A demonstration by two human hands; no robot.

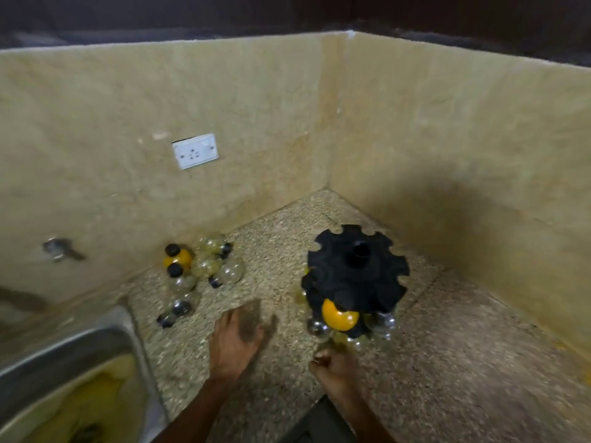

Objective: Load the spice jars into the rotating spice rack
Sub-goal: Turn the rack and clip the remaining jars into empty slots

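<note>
- Loose jars [198, 270] lie heaped on the counter [281, 251], up-left of both hands (left nearer).
- Left hand [238, 340]: spread, empty.
- Right hand [332, 362]: curled at rack [355, 276]; contents unclear.

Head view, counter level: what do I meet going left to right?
Steel sink → loose spice jars by the back wall → left hand → right hand → black spice rack, a yellow jar in its lower tier.

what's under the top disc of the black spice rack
Under the black spice rack disc hang an orange-filled jar and a few clear jars at the front; the disc hides the back slots.
</note>
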